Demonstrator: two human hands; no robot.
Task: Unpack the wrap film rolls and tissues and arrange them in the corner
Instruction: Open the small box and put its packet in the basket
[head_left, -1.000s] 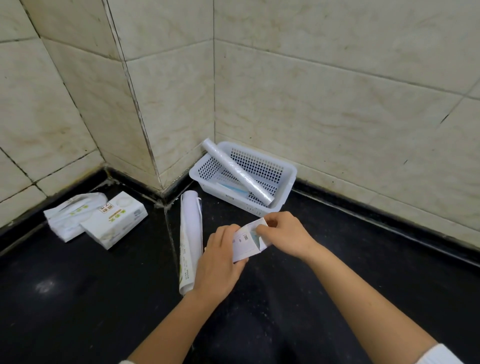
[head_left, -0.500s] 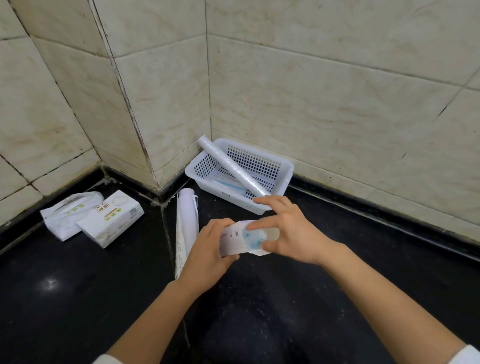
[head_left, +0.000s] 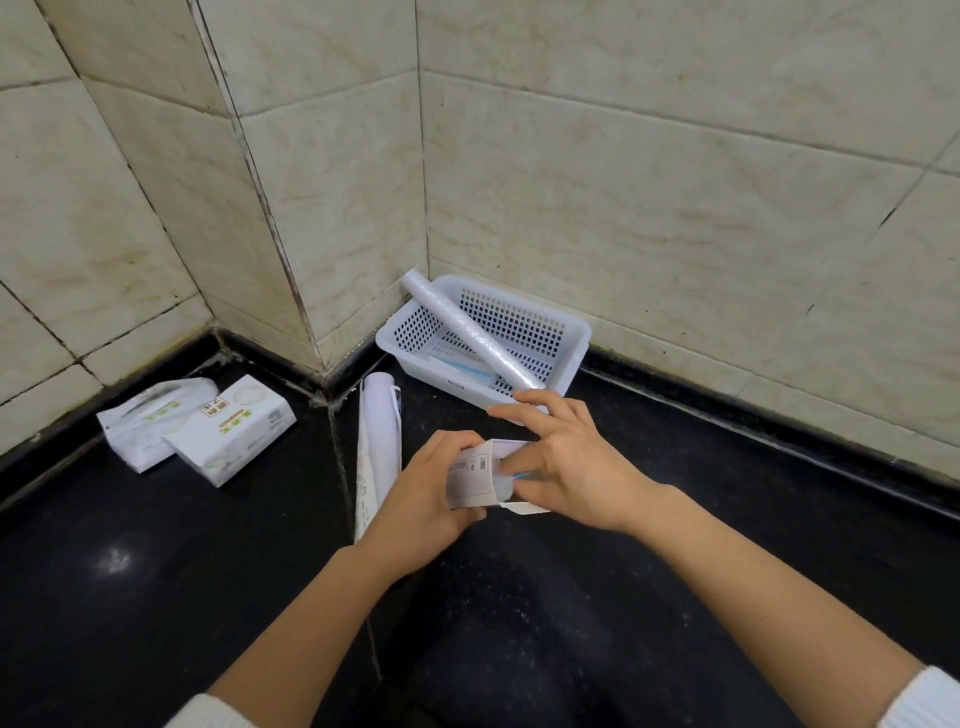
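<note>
My left hand (head_left: 415, 504) grips the left end of a small white printed box (head_left: 475, 475) held over the black floor. My right hand (head_left: 563, 467) is at the box's open right end, thumb and fingers pinching something pale and bluish inside it. A bare wrap film roll (head_left: 470, 335) lies slanted across a white perforated basket (head_left: 566, 358) in the tiled corner. A second roll in a white printed wrapper (head_left: 376, 447) lies on the floor left of my hands. Two tissue packs (head_left: 228, 434) rest at the left wall.
Beige tiled walls meet in a corner behind the basket, and a protruding wall edge (head_left: 306, 332) stands between basket and tissue packs. The floor (head_left: 156, 597) is glossy black stone. A blue-and-white item lies inside the basket (head_left: 457, 366).
The box has been turned so its open end faces my right hand. My right hand has shifted from the box's top corner to that end, with its fingers now at the contents.
</note>
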